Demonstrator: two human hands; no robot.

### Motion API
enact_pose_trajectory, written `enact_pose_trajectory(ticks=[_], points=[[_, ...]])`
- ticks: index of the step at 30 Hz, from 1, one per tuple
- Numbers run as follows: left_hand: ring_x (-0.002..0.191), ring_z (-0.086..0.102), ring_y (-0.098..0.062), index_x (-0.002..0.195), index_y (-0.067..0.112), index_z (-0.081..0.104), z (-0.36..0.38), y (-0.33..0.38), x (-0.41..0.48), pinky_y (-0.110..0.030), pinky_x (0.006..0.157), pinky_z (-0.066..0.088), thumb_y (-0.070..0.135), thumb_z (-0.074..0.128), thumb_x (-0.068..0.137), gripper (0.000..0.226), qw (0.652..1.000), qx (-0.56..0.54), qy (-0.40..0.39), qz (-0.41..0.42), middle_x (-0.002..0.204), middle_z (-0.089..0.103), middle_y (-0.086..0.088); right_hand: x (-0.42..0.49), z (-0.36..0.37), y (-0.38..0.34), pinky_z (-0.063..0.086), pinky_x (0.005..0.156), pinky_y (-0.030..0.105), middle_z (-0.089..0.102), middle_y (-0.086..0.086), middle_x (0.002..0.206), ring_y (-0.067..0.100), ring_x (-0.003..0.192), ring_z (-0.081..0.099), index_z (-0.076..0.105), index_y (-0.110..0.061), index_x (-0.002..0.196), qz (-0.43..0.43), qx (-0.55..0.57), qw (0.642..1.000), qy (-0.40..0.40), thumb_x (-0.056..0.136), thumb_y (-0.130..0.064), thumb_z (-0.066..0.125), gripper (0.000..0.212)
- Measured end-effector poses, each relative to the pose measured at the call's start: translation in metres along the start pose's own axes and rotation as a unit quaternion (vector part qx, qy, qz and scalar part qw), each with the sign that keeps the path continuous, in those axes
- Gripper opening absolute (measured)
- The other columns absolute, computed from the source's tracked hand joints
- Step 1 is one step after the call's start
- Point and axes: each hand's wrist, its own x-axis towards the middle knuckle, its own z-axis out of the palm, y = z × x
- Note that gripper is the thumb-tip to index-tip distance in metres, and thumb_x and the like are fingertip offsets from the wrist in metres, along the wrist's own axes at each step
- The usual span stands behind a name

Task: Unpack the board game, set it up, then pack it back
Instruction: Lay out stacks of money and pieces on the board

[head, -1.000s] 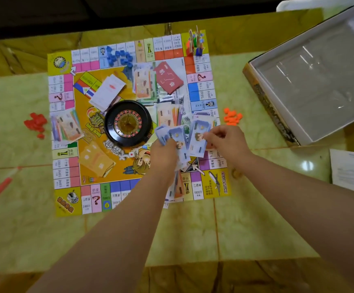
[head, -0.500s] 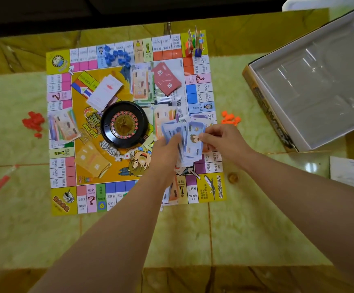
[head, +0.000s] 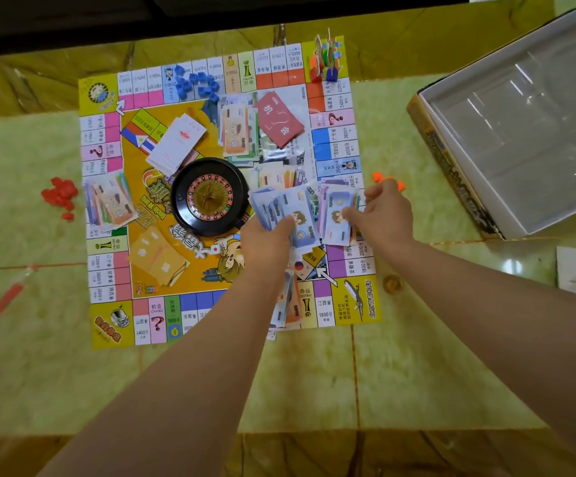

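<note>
Two bare forearms are reaching over the green marbled tabletop (head: 314,390) to the game board (head: 355,301), which is lying flat on it. The left hand (head: 266,235) is gripping a fan of blue banknotes (head: 286,208), with the fingers curled around them, above the near right part of the board. Just beside it, the right hand (head: 386,211) is pinching one blue banknote (head: 336,218) over the right edge of the board. More notes are lying under the left wrist. A black roulette wheel (head: 209,197) is sitting at the middle of the board, just left of the fan, and a stack of orange cards (head: 157,259) is lying to its near left. Red pieces (head: 60,196) are lying on the tabletop left of the board and orange pieces (head: 388,179) right of it, partly behind the right hand. Farther away, white cards (head: 178,142), a pile of notes (head: 238,132) and a red card (head: 279,118) are lying on the board. Blue houses (head: 195,84) are lying along its far edge and pawns (head: 328,60) are standing at its far right corner. The open box (head: 451,160) is sitting at the right.
</note>
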Motion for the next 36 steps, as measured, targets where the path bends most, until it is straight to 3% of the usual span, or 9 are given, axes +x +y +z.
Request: enact_pose_trajectory(ticks=[2, 7, 12, 16, 24, 28, 31, 34, 36], points=[[0.064, 0.051, -0.007, 0.088, 0.020, 0.054, 0.000, 0.003, 0.001, -0.030, 0.065, 0.046, 0.007, 0.060, 0.093, 0.015, 1.000, -0.016, -0.010, 0.007, 0.076, 0.055, 0.005, -0.002, 0.000, -0.006, 0.046, 0.064, 0.030, 0.054, -0.002, 0.075, 0.012, 0.068, 0.053, 0.053, -0.015, 0.096, -0.027, 0.044, 0.999, -0.001, 0.084, -0.024, 0.073, 0.026], [0.065, 0.048, 0.000, 0.099, 0.017, 0.051, 0.001, 0.012, 0.008, -0.030, 0.077, 0.040, 0.007, 0.062, 0.092, 0.016, 0.999, -0.031, -0.023, 0.018, 0.077, 0.053, 0.011, -0.006, 0.001, -0.022, 0.038, 0.056, 0.023, 0.056, -0.004, 0.074, 0.011, 0.064, 0.054, 0.055, -0.017, 0.097, -0.048, -0.005, 0.999, -0.015, 0.086, -0.011, 0.066, 0.017], [0.080, 0.056, -0.022, 0.098, 0.012, 0.055, -0.006, 0.018, 0.020, -0.032, 0.074, 0.041, 0.005, 0.062, 0.090, 0.013, 1.000, 0.001, -0.005, 0.018, 0.087, 0.059, -0.003, -0.007, 0.007, -0.029, 0.042, 0.066, 0.028, 0.052, 0.001, 0.090, 0.009, 0.068, 0.050, 0.061, -0.022, 0.111, -0.110, -0.067, 0.991, -0.037, 0.088, -0.014, 0.064, 0.025], [0.080, 0.056, -0.022, 0.098, 0.013, 0.055, -0.010, 0.017, 0.029, -0.032, 0.074, 0.044, 0.005, 0.062, 0.090, 0.014, 1.000, 0.014, -0.008, 0.015, 0.083, 0.058, 0.000, -0.013, 0.019, -0.026, 0.050, 0.073, 0.034, 0.045, 0.004, 0.111, 0.021, 0.084, 0.056, 0.059, -0.024, 0.127, -0.158, -0.205, 0.959, -0.112, 0.093, -0.024, 0.059, 0.034], [0.063, 0.047, -0.021, 0.085, 0.016, 0.053, -0.009, 0.015, 0.042, -0.026, 0.054, 0.039, 0.010, 0.062, 0.090, 0.013, 0.998, 0.044, -0.026, -0.022, 0.076, 0.054, -0.005, -0.017, 0.005, -0.011, 0.049, 0.067, 0.036, 0.049, 0.005, 0.104, 0.022, 0.082, 0.055, 0.065, -0.008, 0.102, -0.163, -0.202, 0.965, -0.028, 0.091, -0.023, 0.061, 0.018], [0.070, 0.047, -0.023, 0.091, 0.010, 0.053, -0.005, 0.013, 0.046, -0.025, 0.053, 0.037, 0.011, 0.063, 0.088, 0.010, 0.998, 0.052, -0.032, -0.030, 0.088, 0.053, -0.013, -0.011, 0.015, -0.011, 0.040, 0.068, 0.033, 0.046, 0.005, 0.106, 0.019, 0.084, 0.048, 0.050, -0.011, 0.104, -0.115, -0.184, 0.976, -0.034, 0.082, -0.029, 0.074, 0.037], [0.066, 0.046, -0.021, 0.079, 0.017, 0.051, -0.005, 0.012, 0.048, -0.023, 0.051, 0.038, 0.011, 0.064, 0.089, 0.017, 0.998, 0.052, -0.039, -0.026, 0.079, 0.053, -0.006, -0.008, 0.020, -0.009, 0.032, 0.068, 0.029, 0.047, 0.008, 0.107, 0.020, 0.085, 0.047, 0.049, -0.009, 0.103, -0.096, -0.178, 0.979, -0.041, 0.080, -0.015, 0.075, 0.036], [0.060, 0.043, -0.018, 0.083, 0.016, 0.051, -0.007, 0.015, 0.046, -0.020, 0.042, 0.037, 0.013, 0.064, 0.090, 0.015, 0.998, 0.036, -0.048, -0.031, 0.077, 0.050, -0.004, -0.008, 0.017, -0.011, 0.037, 0.066, 0.032, 0.046, 0.009, 0.110, 0.023, 0.085, 0.050, 0.050, -0.009, 0.102, -0.101, -0.181, 0.978, -0.033, 0.081, -0.006, 0.068, 0.028], [0.065, 0.044, -0.022, 0.074, 0.022, 0.044, -0.008, 0.017, 0.046, -0.023, 0.050, 0.034, 0.013, 0.065, 0.090, 0.027, 0.997, 0.026, -0.059, -0.037, 0.077, 0.049, -0.004, -0.008, 0.013, -0.017, 0.041, 0.063, 0.032, 0.042, 0.003, 0.108, 0.020, 0.082, 0.048, 0.051, -0.011, 0.100, -0.099, -0.195, 0.976, -0.003, 0.081, -0.011, 0.066, 0.024]])
